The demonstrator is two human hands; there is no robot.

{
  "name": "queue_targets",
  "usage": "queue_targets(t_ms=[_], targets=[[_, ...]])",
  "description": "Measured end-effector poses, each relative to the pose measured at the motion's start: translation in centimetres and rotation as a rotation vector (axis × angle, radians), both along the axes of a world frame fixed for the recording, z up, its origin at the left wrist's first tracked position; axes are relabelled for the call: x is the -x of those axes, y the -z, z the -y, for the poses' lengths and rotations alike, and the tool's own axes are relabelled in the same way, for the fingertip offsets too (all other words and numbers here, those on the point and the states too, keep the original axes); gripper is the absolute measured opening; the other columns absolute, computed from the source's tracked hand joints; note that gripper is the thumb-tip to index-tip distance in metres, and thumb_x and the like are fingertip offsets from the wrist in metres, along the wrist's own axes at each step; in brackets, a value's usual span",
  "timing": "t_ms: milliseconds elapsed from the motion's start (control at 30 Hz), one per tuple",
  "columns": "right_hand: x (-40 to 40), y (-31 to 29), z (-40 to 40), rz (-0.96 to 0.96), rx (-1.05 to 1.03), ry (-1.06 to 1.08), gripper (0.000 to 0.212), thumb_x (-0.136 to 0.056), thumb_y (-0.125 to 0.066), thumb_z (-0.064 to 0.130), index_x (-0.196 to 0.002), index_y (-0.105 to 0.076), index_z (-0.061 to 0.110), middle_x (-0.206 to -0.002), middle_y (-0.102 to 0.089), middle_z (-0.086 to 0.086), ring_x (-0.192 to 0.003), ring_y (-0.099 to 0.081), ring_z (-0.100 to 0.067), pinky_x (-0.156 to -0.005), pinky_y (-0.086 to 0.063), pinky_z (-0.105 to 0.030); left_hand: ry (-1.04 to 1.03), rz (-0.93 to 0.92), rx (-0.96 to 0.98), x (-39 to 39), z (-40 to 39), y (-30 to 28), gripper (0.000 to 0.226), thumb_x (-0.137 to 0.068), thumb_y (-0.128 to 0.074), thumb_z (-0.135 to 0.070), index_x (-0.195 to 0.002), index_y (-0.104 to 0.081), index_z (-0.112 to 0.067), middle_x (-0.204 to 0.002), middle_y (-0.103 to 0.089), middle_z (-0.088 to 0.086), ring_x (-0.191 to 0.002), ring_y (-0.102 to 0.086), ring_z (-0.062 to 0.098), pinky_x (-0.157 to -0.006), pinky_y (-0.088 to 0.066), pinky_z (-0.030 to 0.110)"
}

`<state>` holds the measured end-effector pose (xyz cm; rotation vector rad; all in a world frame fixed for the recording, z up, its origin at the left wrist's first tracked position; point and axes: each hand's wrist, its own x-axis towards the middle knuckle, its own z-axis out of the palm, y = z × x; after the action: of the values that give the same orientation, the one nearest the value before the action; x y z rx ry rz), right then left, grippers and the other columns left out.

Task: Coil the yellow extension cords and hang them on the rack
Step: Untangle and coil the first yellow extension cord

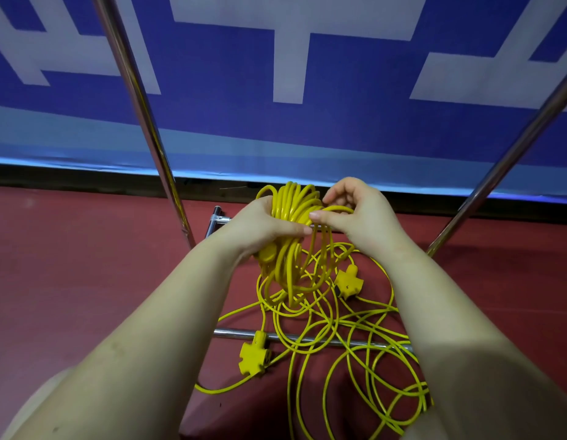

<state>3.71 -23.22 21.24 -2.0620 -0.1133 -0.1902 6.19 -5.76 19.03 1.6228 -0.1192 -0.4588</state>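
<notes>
Yellow extension cord coil point(291, 214) is gripped by the left hand point(260, 227), fingers curled round its loops, above the red floor point(85, 281). One strand is pinched by the right hand point(355, 214) just beside the coil. Loose cord point(355, 338) is spread across the rack's low crossbar point(231, 333), between two slanted chrome poles point(142, 122). A blue banner point(276, 138) closes the far edge.
</notes>
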Motion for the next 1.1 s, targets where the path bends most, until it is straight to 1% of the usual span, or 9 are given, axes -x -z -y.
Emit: queue_targets(t_ms=[167, 333, 467, 633, 767, 833, 900, 1033, 1100], targets=[[0.7, -0.5, -0.5, 0.071, 0.108, 0.014, 0.030, -0.068, -0.082, 0.018, -0.074, -0.053, 0.022, -0.066, -0.053, 0.012, -0.053, -0.049, 0.008, -0.053, -0.037, -0.005, 0.016, 0.025, -0.088, 0.0, 0.1, -0.2, 0.039, -0.068, -0.080, -0.003, -0.103, -0.062, -0.002, -0.075, -0.070, 0.005, -0.069, -0.068, 0.022, -0.076, -0.057, 0.039], [0.6, -0.3, -0.3, 0.085, 0.138, 0.043, 0.028, -0.071, -0.080, 0.027, -0.074, -0.052, 0.028, -0.068, -0.055, 0.011, -0.058, -0.050, 0.003, -0.056, -0.040, -0.011, -0.045, 0.056, -0.070, 0.6, 0.4, -0.3, 0.047, -0.066, -0.083, -0.011, -0.105, -0.061, -0.001, -0.086, -0.071, 0.015, -0.078, -0.070, 0.030, -0.080, -0.057, 0.047], [-0.2, 0.9, 1.1, -0.181, 0.411, -0.011, 0.020, -0.085, -0.065, 0.035, -0.075, -0.051, 0.024, -0.074, -0.061, 0.004, -0.069, -0.056, -0.016, -0.064, -0.043, -0.029, -0.165, 0.067, 0.016, 0.1, 0.3, -0.5, 0.027, -0.068, -0.080, -0.009, -0.089, -0.064, -0.009, -0.087, -0.069, 0.017, -0.082, -0.068, 0.033, -0.084, -0.055, 0.051], [-0.2, 2.8, 1.7, -0.542, 0.621, -0.145, 0.015, -0.094, -0.051, 0.026, -0.080, -0.057, 0.026, -0.103, -0.068, -0.002, -0.095, -0.062, -0.020, -0.086, -0.048, -0.033, -0.340, 0.039, 0.061, -0.6, -0.5, -0.3, 0.053, -0.055, -0.080, -0.022, -0.099, -0.061, 0.001, -0.082, -0.065, 0.016, -0.072, -0.064, 0.028, -0.075, -0.055, 0.048], [-0.4, 3.2, 1.5, -0.579, 0.575, -0.137, 0.022, -0.095, -0.048, 0.019, -0.076, -0.057, 0.026, -0.096, -0.066, -0.003, -0.091, -0.064, -0.021, -0.084, -0.051, -0.035, -0.422, 0.096, 0.033, -0.8, -0.7, 0.2, 0.017, -0.074, -0.076, -0.011, -0.081, -0.061, -0.010, -0.069, -0.061, 0.007, -0.060, -0.059, 0.022, -0.064, -0.051, 0.033], [-0.5, 3.1, 1.2, -0.596, 0.386, -0.081, 0.015, -0.097, -0.047, 0.018, -0.085, -0.056, 0.018, -0.079, -0.065, -0.005, -0.070, -0.067, -0.016, -0.067, -0.053, -0.031, -0.430, 0.133, -0.027, -0.9, -0.8, 0.6, 0.017, -0.075, -0.076, -0.013, -0.077, -0.059, -0.014, -0.066, -0.060, 0.003, -0.059, -0.057, 0.020, -0.062, -0.048, 0.031], [-0.6, 2.3, 0.9, -0.616, 0.021, 0.010, 0.012, -0.099, -0.044, 0.017, -0.089, -0.051, 0.014, -0.071, -0.061, -0.007, -0.054, -0.066, -0.011, -0.052, -0.054, -0.024, -0.410, 0.139, -0.094, -1.0, -0.9, 1.1, 0.022, -0.074, -0.078, -0.017, -0.080, -0.057, -0.017, -0.071, -0.063, 0.004, -0.062, -0.060, 0.022, -0.064, -0.050, 0.033], [-0.8, 0.2, 1.0, -0.657, -0.715, 0.134, 0.010, -0.098, -0.045, 0.012, -0.092, -0.053, 0.010, -0.056, -0.066, -0.005, -0.052, -0.068, -0.014, -0.047, -0.055, -0.022, -0.335, 0.143, -0.174, -0.9, -0.7, 1.3, 0.033, -0.071, -0.082, -0.021, -0.091, -0.056, -0.018, -0.081, -0.067, 0.002, -0.073, -0.066, 0.021, -0.072, -0.054, 0.033], [-0.8, -0.3, 1.0, -0.681, -0.920, 0.156, 0.015, -0.098, -0.042, 0.012, -0.088, -0.053, 0.011, -0.053, -0.067, -0.003, -0.051, -0.068, -0.013, -0.045, -0.054, -0.021, -0.282, 0.133, -0.157, -0.7, -0.5, 1.1, 0.036, -0.071, -0.082, -0.021, -0.098, -0.058, -0.014, -0.081, -0.069, 0.002, -0.072, -0.067, 0.018, -0.071, -0.055, 0.034]])
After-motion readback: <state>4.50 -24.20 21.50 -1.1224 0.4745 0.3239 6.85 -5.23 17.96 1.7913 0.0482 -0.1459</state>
